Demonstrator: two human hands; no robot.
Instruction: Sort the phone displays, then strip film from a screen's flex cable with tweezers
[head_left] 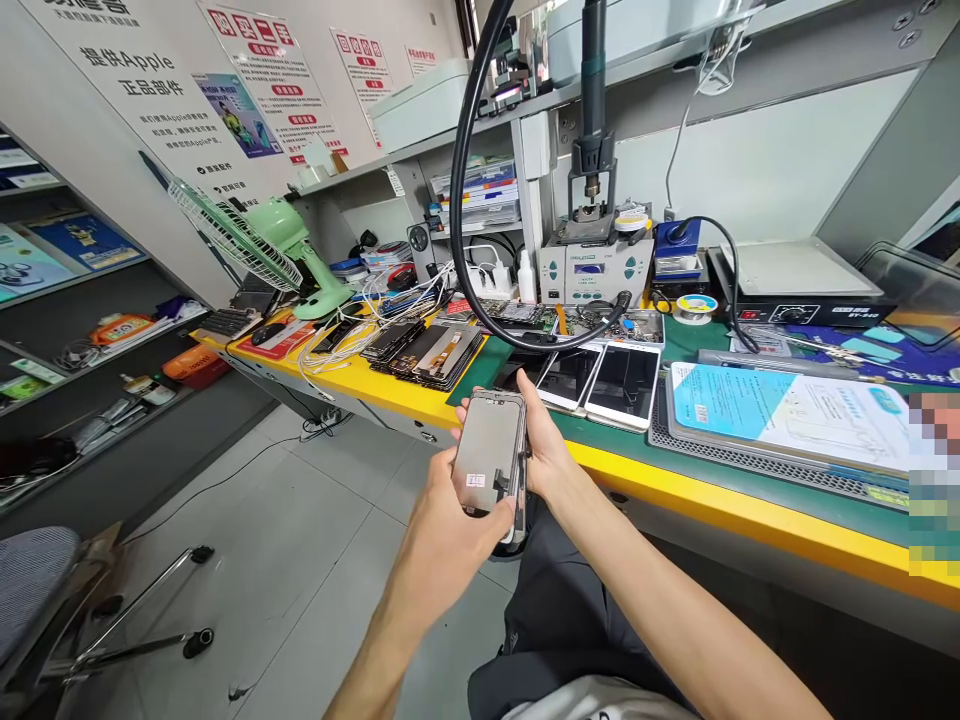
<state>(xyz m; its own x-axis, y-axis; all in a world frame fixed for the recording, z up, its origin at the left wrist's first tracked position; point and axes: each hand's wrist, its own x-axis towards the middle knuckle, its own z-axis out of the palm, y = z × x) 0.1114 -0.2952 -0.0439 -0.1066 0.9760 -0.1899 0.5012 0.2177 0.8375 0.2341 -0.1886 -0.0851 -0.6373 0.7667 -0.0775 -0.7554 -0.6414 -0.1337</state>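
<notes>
Both my hands hold a phone screen panel (489, 440) in front of the bench edge, its grey metal back facing up with a small white label and a flex cable near the bottom. My left hand (454, 530) wraps the lower left side, its thumb lying across the bottom corner. My right hand (546, 445) grips the right side, thumb pointing up along the edge. Beneath the panel, another frame-like part shows at the right edge; its details are hidden. Beyond my hands, white-framed phones (622, 385) lie on the green mat.
Stacked dark screens (435, 352) lie left on the yellow-edged bench (750, 510). A black hose (454, 190) loops down above the phones. Farther back are a green fan (289, 240) and a rework station (592, 270). A blue-white package (795, 410) lies right.
</notes>
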